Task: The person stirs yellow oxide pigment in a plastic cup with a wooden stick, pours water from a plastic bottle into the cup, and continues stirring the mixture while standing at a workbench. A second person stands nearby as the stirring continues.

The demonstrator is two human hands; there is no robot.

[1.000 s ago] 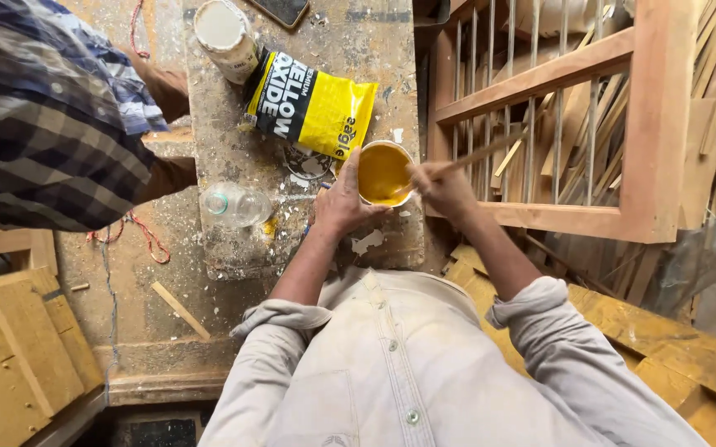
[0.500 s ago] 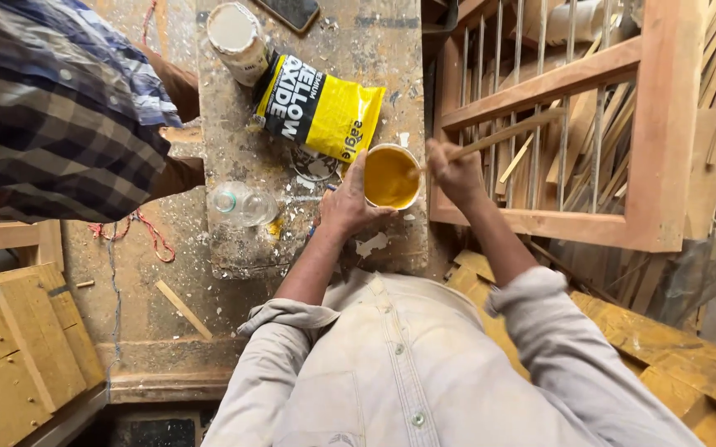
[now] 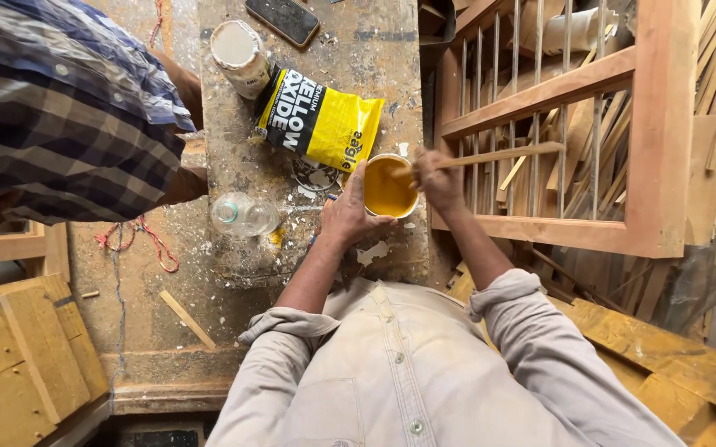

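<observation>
So we're mid-stir on yellow paint.
Left hand [image 3: 348,217] grips cup [image 3: 389,187] at surface's right edge; right hand [image 3: 437,180] clutches stick [image 3: 507,154].

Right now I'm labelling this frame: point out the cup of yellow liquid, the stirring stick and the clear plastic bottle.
cup of yellow liquid [image 3: 388,189], head view, on the yellow surface inside.
stirring stick [image 3: 507,153], head view, mid-shaft.
clear plastic bottle [image 3: 246,215], head view, its side.
</observation>
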